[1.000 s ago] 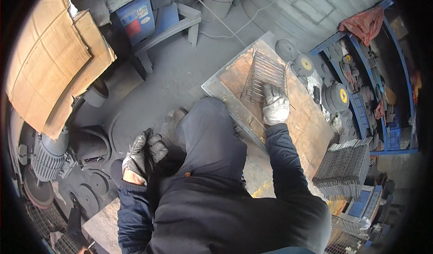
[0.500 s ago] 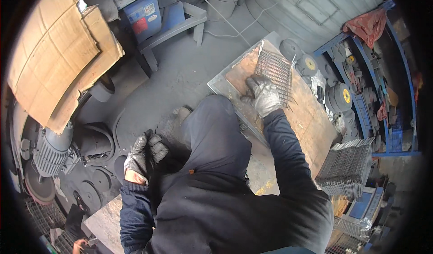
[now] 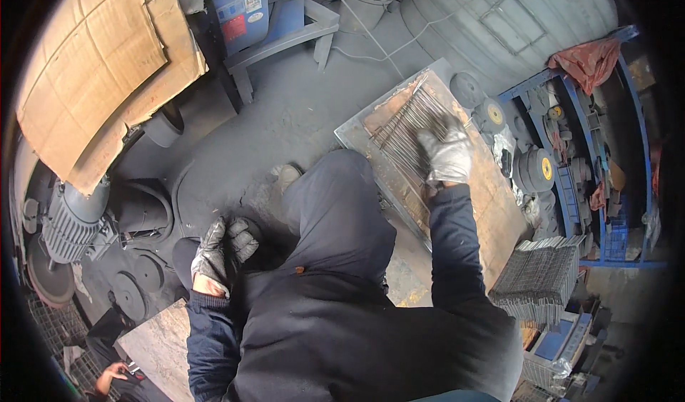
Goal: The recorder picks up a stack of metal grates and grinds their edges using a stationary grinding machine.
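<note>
A dark wire rack of thin parallel rods (image 3: 404, 142) lies on the worn board (image 3: 492, 209) at the right. My right hand (image 3: 449, 158), in a grey-white work glove, is over the rack's right edge. Motion smears its fingers, so their grip on the rods cannot be made out. My left hand (image 3: 214, 253), in a similar soiled glove, rests low beside my left leg. Its fingers are loosely bent, with a dark gap between thumb and fingers. Nothing shows in it, though its inner side is partly hidden.
A stack of wire racks (image 3: 539, 279) stands at the board's near right. Grinding discs (image 3: 535, 170) line its right side, by a blue metal shelf (image 3: 571, 127). Cardboard sheets (image 3: 93, 66) and a motor (image 3: 71, 220) are at left. Another person's hand (image 3: 110, 375) shows at lower left.
The wire rack has shifted left and toward me on the board and lies at a different angle. My right hand has moved right. My left hand has hardly moved, with the view shifting slightly.
</note>
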The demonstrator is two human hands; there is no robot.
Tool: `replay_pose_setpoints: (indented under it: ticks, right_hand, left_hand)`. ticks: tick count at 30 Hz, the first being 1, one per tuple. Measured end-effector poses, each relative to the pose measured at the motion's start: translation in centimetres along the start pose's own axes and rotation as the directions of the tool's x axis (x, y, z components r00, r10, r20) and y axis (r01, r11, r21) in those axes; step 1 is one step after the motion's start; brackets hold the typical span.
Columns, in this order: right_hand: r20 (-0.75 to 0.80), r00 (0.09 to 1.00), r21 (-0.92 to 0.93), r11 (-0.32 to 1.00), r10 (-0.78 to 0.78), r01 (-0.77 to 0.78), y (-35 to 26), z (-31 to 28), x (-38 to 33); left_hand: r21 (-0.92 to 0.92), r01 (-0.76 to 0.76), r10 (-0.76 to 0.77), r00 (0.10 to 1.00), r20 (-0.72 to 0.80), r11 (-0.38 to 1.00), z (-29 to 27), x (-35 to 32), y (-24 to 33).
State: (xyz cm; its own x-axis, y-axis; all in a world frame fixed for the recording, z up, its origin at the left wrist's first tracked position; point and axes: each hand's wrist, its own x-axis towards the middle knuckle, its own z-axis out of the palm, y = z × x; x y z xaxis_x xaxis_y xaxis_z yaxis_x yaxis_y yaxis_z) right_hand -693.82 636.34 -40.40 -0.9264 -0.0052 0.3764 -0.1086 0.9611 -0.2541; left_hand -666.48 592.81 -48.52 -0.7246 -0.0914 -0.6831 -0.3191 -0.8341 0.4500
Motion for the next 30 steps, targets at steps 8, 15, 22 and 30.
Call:
replay_pose_setpoints:
  ticks: [8, 15, 22, 30]
  right_hand:
    - [0.502, 0.771, 0.065, 0.873, 0.391, -0.484, 7.1, 1.0, -6.8]
    - [0.364, 0.850, 0.111, 0.889, 0.380, -0.445, 4.9, -2.8, -6.5]
    - [0.531, 0.840, -0.036, 0.994, 0.111, -0.108, -3.5, -4.3, -1.1]
    - [0.485, 0.762, -0.173, 0.807, -0.429, 0.564, -6.6, 6.0, 1.6]
  left_hand:
    - [0.019, -0.019, 0.019, 0.999, -0.026, 1.000, 2.4, 0.8, -0.8]
    - [0.061, -0.032, 0.029, 0.999, 0.045, 0.998, 4.0, 0.6, -0.5]
    - [0.106, -0.024, 0.018, 0.998, 0.053, 0.994, 1.2, 0.9, -1.1]
    - [0.055, -0.044, 0.045, 0.999, -0.021, 0.998, 0.2, -0.3, -1.4]
